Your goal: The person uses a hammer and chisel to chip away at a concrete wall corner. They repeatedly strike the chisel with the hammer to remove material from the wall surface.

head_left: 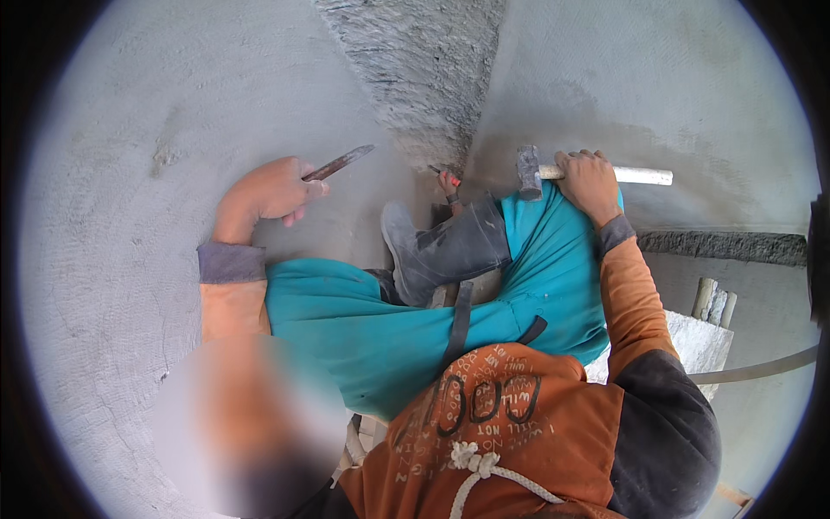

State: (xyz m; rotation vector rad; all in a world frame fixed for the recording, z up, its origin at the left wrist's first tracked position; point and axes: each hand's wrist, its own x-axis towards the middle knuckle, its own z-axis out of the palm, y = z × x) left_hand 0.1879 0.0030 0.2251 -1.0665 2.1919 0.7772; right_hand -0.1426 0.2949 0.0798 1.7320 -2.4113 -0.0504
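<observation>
My left hand (275,188) is closed round a dark metal chisel (339,162), whose tapered end points up and to the right, beside the smooth grey wall. On the handle of a hammer (530,172) my right hand (589,185) keeps its grip, close behind the steel head. The head lies by my knee, against my teal trousers (557,259). Between my hands are a black rubber boot (447,250) and, above it, a strip of rough, chipped concrete (428,78) between two smooth plastered faces.
Below, past my boot, another person's hand (449,185) holds a small tool with red on it. At the right are a rough dark groove (720,246) in the wall, a pale block (700,337) with wooden pieces, and a curved strip (758,368).
</observation>
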